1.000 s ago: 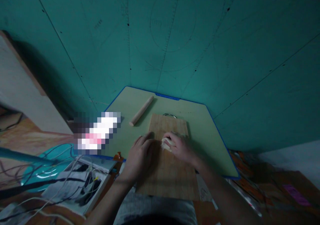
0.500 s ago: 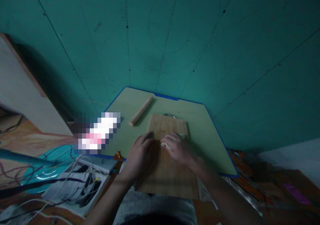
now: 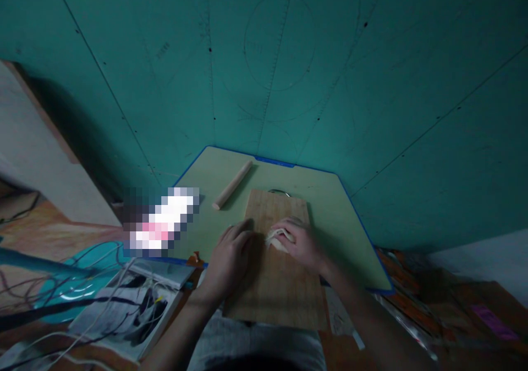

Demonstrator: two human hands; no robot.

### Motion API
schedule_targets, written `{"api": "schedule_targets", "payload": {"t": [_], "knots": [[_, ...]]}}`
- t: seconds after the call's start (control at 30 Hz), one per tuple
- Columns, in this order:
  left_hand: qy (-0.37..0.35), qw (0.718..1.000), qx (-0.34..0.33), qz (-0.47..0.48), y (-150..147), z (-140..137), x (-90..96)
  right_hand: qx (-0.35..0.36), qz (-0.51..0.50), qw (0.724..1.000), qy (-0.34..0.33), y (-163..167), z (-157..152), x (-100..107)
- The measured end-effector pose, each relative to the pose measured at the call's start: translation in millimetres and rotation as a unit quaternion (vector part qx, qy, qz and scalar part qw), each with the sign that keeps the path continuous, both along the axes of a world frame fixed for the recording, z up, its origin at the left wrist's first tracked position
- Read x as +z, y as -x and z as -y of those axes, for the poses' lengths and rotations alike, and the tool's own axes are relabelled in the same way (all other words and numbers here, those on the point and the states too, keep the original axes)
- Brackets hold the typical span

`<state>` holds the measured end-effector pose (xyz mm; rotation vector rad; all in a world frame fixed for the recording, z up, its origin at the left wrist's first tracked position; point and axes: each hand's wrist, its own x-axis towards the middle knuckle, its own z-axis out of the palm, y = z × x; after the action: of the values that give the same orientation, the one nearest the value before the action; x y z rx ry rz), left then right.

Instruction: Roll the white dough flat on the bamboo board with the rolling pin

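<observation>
In the head view, a crumpled pale cloth (image 3: 282,242) is held in the right hand (image 3: 300,243), with the fingers curled over it and part of it left showing between the fingers and thumb. The cloth is pressed against the top of a wooden cutting board (image 3: 276,294), a little beyond the middle of its length. The left hand (image 3: 229,253) is laid at the left edge of the board, its fingers bent and pointed away from the body; whether the edge is gripped or only touched cannot be told. The two hands are set near each other but apart, with bare wood seen between them. At the board's far end a metal handle (image 3: 280,191) is fitted, while the near end is extended past the edge of the table (image 3: 350,233) and over the person's lap. The pale tabletop is bordered in blue. A rolling pin (image 3: 233,186) is laid slantwise on it, to the left of the board and clear of both hands. Farther left, a bright patch has been blurred into blocks, so nothing can be made out there. Behind the table, a green wall (image 3: 272,57) is marked with thin lines and a faint circle.
</observation>
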<state>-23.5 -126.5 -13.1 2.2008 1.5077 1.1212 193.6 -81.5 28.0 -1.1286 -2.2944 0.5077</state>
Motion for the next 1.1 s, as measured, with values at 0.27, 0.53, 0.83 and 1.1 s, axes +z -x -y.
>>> {"api": "schedule_targets", "payload": {"t": [0.27, 0.53, 0.83, 1.1], "knots": [[0.016, 0.999, 0.012, -0.026, -2.8, 1.2, 0.5, -0.045, 0.152, 0.987, -0.034, -12.7, 19.7, -7.1], [0.001, 0.998, -0.011, -0.062, -0.4, -0.1, 2.4, 0.024, 0.194, 0.976, -0.091, -1.1, -0.1, -8.9], [0.008, 0.997, -0.029, -0.072, 4.5, -2.2, -5.6, 0.026, 0.147, 0.989, -0.006, 7.7, -19.1, 8.1], [0.011, 0.996, -0.036, -0.085, 3.1, -1.2, -2.2, 0.023, 0.056, 0.997, 0.047, 11.5, -27.4, 15.9]]}}
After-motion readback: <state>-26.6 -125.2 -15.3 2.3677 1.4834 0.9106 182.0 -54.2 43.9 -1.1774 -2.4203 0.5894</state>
